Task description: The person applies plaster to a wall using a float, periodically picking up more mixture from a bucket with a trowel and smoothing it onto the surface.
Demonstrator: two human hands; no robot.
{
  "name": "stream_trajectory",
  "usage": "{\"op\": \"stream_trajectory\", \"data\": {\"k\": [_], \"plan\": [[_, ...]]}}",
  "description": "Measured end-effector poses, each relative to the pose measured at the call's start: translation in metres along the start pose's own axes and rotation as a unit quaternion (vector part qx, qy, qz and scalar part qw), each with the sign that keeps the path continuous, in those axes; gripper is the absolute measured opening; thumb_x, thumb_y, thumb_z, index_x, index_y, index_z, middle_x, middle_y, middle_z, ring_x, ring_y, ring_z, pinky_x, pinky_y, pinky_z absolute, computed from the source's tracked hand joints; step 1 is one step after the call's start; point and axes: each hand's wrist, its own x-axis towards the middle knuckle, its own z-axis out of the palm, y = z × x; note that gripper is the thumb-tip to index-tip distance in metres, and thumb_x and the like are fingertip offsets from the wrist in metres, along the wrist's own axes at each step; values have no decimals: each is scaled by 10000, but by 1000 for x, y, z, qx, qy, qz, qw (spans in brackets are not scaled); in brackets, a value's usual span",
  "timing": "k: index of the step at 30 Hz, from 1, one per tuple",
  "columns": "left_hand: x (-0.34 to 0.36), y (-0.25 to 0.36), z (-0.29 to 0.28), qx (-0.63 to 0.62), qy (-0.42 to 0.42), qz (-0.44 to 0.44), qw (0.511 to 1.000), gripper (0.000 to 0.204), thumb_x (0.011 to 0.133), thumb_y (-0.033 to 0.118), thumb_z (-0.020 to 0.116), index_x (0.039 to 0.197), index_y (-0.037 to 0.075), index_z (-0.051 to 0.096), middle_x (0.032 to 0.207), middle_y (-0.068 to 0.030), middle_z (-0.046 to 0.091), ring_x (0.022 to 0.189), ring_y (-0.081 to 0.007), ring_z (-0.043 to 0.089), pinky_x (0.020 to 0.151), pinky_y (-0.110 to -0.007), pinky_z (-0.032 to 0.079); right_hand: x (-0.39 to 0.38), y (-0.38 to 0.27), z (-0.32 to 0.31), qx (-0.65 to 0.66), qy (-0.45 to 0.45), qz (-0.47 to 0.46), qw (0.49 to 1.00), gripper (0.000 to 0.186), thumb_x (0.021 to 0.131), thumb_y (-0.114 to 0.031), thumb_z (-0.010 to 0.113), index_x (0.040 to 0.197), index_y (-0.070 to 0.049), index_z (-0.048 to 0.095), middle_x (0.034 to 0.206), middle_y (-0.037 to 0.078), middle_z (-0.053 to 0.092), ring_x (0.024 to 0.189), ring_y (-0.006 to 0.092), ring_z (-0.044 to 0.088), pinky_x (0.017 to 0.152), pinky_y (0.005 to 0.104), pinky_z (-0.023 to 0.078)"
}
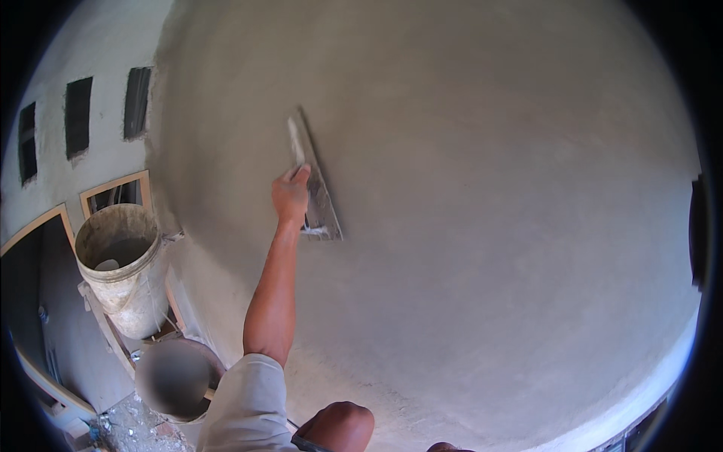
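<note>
My left hand (290, 197) is closed round the pale handle of a plastering trowel (322, 203), arm stretched out ahead. The long, narrow metal blade lies at or against a grey plastered wall (489, 188), its far end tilted to the left. Wet-looking smears show near the blade's lower end. Around the trowel the plaster looks smooth, with darker, damp-looking patches. A grey short sleeve (248, 399) covers my upper arm. My right hand is not in view. A bare knee (343, 426) shows at the lower edge.
At left, a dirty white bucket (132, 301) holds grey material. Below it sits a round tub (215, 361), its inside blurred. Debris (135, 422) covers the floor there. A pale wall (113, 38) has dark narrow openings and wood-framed openings (117, 183) lower down.
</note>
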Motion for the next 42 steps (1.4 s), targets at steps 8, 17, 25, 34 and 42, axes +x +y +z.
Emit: {"op": "stream_trajectory", "data": {"k": [8, 17, 25, 34, 42], "plan": [[-127, 174, 102, 197, -165, 292, 921, 426, 863, 403, 671, 1161, 97, 674, 807, -198, 694, 774, -366, 681, 671, -451, 527, 5, 9, -4, 18, 11, -1, 1000, 436, 875, -355, 645, 1250, -133, 627, 973, 139, 725, 834, 251, 717, 761, 365, 567], [-295, 50, 80, 213, -364, 459, 782, 517, 843, 375, 717, 1279, 117, 611, 771, -94, 629, 598, -256, 648, 523, -381, 533, -1, 18, 19, 12, 13, -22, 1000, 436, 871, -362, 645, 1245, -138, 632, 978, 138, 725, 845, 256, 716, 772, 369, 565], [-59, 148, 56, 53, -96, 272, 956, 572, 830, 396, 706, 1223, -11, 622, 1101, -258, 669, 1025, -366, 659, 887, -389, 503, -15, 34, -2, 27, 47, -4, 999, 437, 868, -369, 645, 1240, -141, 636, 982, 138, 725, 855, 260, 715, 781, 373, 564], [53, 278, 116, 71, -95, 216, 969, 422, 863, 420, 661, 1115, 88, 724, 589, -26, 548, 461, -129, 444, 446, -323, 386, -8, 15, -10, 46, 45, -20, 998, 437, 864, -377, 645, 1235, -146, 640, 986, 137, 725, 866, 265, 714, 792, 376, 562], [-156, 339, 227, 209, -190, 551, 785, 358, 872, 400, 647, 1056, 101, 716, 961, -171, 701, 928, -354, 663, 788, -465, 517, 15, 29, -7, 56, 35, -26, 997, 438, 861, -384, 645, 1230, -149, 644, 990, 137, 725, 876, 270, 713, 801, 380, 561]]}}
